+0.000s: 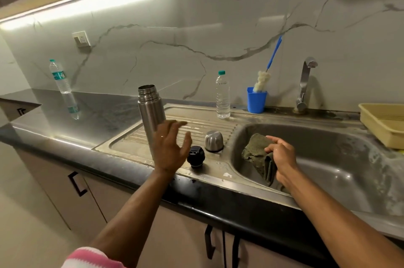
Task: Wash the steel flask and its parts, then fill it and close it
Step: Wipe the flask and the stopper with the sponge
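The steel flask (pixel 150 112) stands upright and uncapped on the sink's ribbed drainboard (pixel 203 124). Its black stopper (pixel 195 156) and steel cup lid (pixel 213 140) sit on the drainboard to the right of it. My left hand (pixel 170 147) hovers with spread fingers just in front of the flask's lower body, holding nothing. My right hand (pixel 282 158) grips a folded green-grey cloth (pixel 260 156) over the left side of the sink basin (pixel 328 158).
A water bottle (pixel 223 95), a blue cup (pixel 256 99) holding a blue-handled bottle brush (pixel 262 80), and the tap (pixel 305 84) line the back of the sink. A beige tray (pixel 384 123) sits at right. Another bottle (pixel 60 77) stands on the far left counter.
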